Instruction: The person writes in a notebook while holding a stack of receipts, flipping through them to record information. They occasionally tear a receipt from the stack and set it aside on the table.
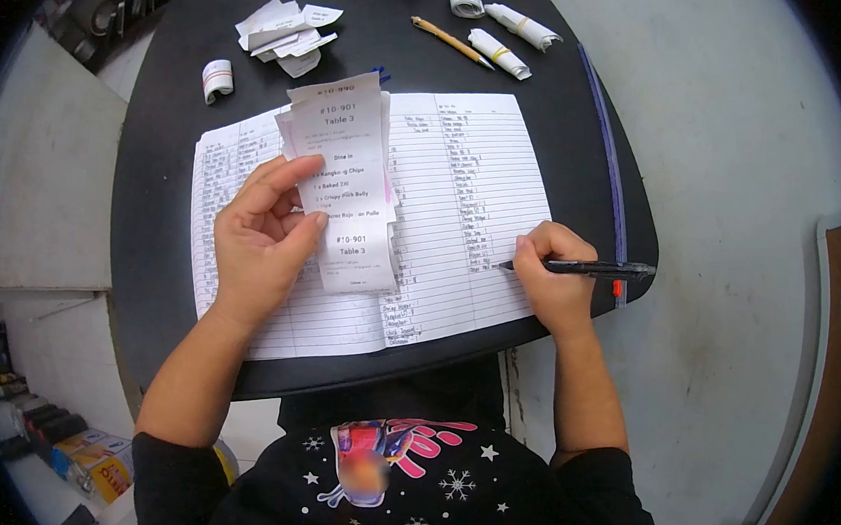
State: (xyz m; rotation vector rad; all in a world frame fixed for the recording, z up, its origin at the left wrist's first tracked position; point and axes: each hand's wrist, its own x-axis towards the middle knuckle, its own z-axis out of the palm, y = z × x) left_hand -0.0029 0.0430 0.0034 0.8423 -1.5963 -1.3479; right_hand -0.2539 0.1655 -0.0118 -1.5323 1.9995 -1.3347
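Observation:
My left hand [274, 225] pinches a stack of printed receipts [349, 249] at its left edge, holding it above the open notebook. The top slip reads "#10-901 Table 3". In my right hand [557, 269] is a black pen [613, 269], its tip on the right page near the end of a handwritten column. The lined notebook [504, 162] lies open on the black table, with handwritten lists on both pages. The receipts cover part of the left page and the fold.
On the black table [150, 275] are a pile of loose receipts [285, 35], a rolled receipt [217, 79] at the left, a yellow-brown pen [448, 41], and several paper rolls [501, 54] at the back. A purple strip [605, 158] runs along the right edge.

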